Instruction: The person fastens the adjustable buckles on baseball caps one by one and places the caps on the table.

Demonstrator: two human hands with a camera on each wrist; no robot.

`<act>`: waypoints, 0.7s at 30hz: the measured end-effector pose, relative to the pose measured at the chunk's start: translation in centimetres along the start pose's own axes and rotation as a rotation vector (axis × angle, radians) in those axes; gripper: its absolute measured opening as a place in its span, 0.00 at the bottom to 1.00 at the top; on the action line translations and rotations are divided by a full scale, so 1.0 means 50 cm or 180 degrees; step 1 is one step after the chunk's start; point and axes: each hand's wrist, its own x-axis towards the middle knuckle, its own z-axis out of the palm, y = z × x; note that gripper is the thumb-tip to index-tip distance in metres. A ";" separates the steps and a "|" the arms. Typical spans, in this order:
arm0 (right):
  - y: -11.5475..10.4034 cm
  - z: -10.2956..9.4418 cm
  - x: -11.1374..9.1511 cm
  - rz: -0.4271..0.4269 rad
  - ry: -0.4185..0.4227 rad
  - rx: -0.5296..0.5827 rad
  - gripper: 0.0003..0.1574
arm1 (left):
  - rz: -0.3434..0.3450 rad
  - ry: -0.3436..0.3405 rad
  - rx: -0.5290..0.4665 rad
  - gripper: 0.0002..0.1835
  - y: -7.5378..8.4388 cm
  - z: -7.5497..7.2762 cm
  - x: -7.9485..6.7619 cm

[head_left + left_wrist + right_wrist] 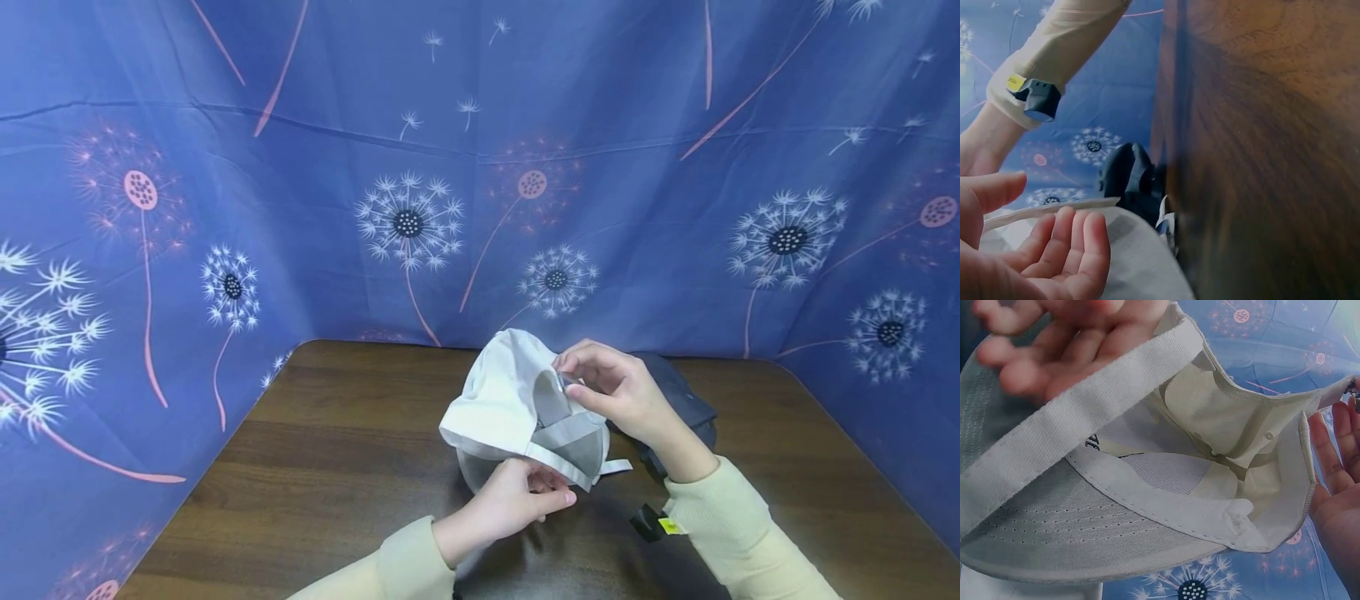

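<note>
A white baseball cap [491, 400] is held up over the table, tilted so its inside shows. My right hand [626, 392] pinches the cap's back edge by a small metal buckle [1354, 387]. Under the cap's near edge is my left hand [517, 500], thumb apart and fingers loosely bent. In the left wrist view those fingers [1075, 244] lie in front of the cap without pinching it. A pale cloth strap [1085, 419] crosses in front of the brim [1041, 547] in the right wrist view. Whether the left fingers touch the strap is unclear.
A dark cap [675, 396] lies on the brown wooden table [337, 467], behind my right forearm. A blue dandelion-print cloth [465, 83] hangs around the table's back and sides. A black device with a yellow tag [660, 523] sits on my right wrist.
</note>
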 end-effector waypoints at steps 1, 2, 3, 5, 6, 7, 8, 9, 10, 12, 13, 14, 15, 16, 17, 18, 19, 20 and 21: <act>0.000 0.000 0.000 -0.0001 -0.0005 0.0005 0.14 | -0.0015 0.0024 -0.0037 0.10 -0.002 0.003 0.003; 0.000 0.001 0.001 -0.0002 -0.0008 0.0007 0.14 | -0.0032 0.0051 -0.0079 0.10 -0.004 0.007 0.005; -0.001 0.001 0.001 -0.0004 -0.0009 0.0008 0.14 | -0.0035 0.0084 -0.0111 0.10 -0.007 0.010 0.008; -0.001 0.002 0.002 -0.0007 -0.0010 0.0004 0.14 | -0.0051 0.0153 -0.0198 0.09 -0.011 0.017 0.012; -0.001 0.002 0.002 -0.0015 -0.0012 0.0001 0.14 | -0.0050 0.0181 -0.0237 0.09 -0.013 0.020 0.014; 0.000 0.002 0.002 -0.0029 -0.0015 -0.0003 0.15 | -0.0039 0.0209 -0.0267 0.09 -0.015 0.023 0.016; 0.000 0.002 0.002 -0.0028 -0.0014 -0.0007 0.15 | -0.0036 0.0238 -0.0294 0.09 -0.018 0.026 0.018; 0.000 0.002 0.002 -0.0030 -0.0016 -0.0012 0.15 | -0.0032 0.0266 -0.0310 0.09 -0.020 0.029 0.019; 0.000 0.002 0.002 -0.0032 -0.0016 -0.0018 0.15 | -0.0028 0.0286 -0.0324 0.09 -0.021 0.031 0.021; 0.000 0.002 0.002 -0.0029 -0.0017 -0.0025 0.15 | 0.0020 0.0317 -0.0328 0.09 -0.025 0.035 0.023; -0.001 0.002 0.002 -0.0027 -0.0016 -0.0025 0.15 | 0.0054 0.0340 -0.0312 0.10 -0.026 0.036 0.024; -0.002 0.002 0.002 -0.0018 -0.0012 -0.0032 0.15 | 0.0103 0.0373 -0.0280 0.10 -0.027 0.038 0.024; -0.002 0.002 0.002 -0.0024 -0.0010 -0.0038 0.15 | 0.0159 0.0408 -0.0250 0.11 -0.027 0.038 0.024; -0.002 0.002 0.002 -0.0025 -0.0006 -0.0040 0.15 | 0.0218 0.0445 -0.0215 0.12 -0.026 0.039 0.024; -0.003 0.002 0.002 -0.0027 -0.0006 -0.0045 0.15 | 0.0279 0.0495 -0.0181 0.13 -0.026 0.040 0.023; -0.002 0.001 0.002 -0.0033 -0.0008 -0.0050 0.15 | 0.0334 0.0546 -0.0145 0.13 -0.025 0.041 0.023; -0.002 0.001 0.002 -0.0039 -0.0009 -0.0051 0.15 | 0.0373 0.0595 -0.0104 0.14 -0.025 0.041 0.022; -0.002 0.000 0.002 -0.0039 -0.0011 -0.0057 0.15 | 0.0406 0.0634 -0.0076 0.14 -0.024 0.041 0.022; -0.002 0.000 0.002 -0.0026 -0.0013 -0.0056 0.15 | 0.0425 0.0657 -0.0061 0.14 -0.023 0.041 0.021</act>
